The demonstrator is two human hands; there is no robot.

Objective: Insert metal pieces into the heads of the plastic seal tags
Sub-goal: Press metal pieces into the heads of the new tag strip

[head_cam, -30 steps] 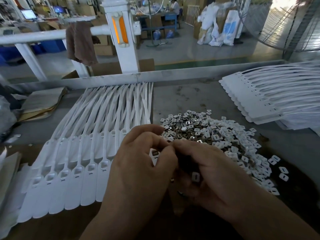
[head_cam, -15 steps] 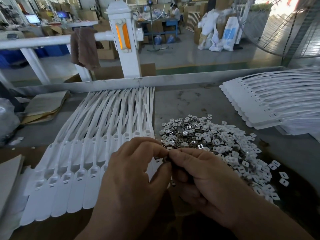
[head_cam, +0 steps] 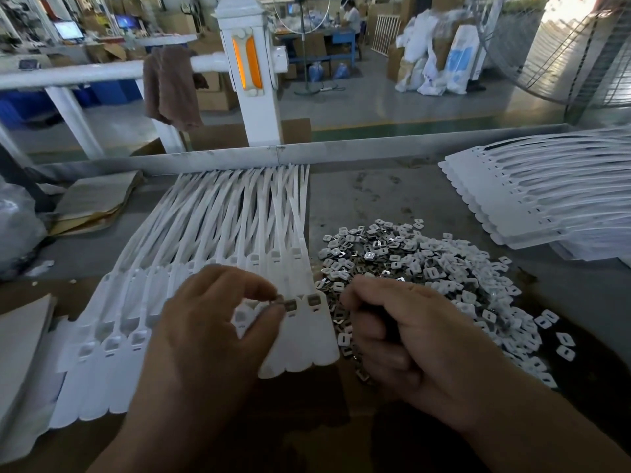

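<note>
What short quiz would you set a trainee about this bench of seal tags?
1. True or false: the pile of loose pieces lies left of the row of seal tags.
2. Which hand pinches a metal piece at a tag head?
3. The cloth draped on the white rail is: A brown, B green, C yellow.
Key: 1 false, it lies right of them; 2 the left hand; 3 A.
</note>
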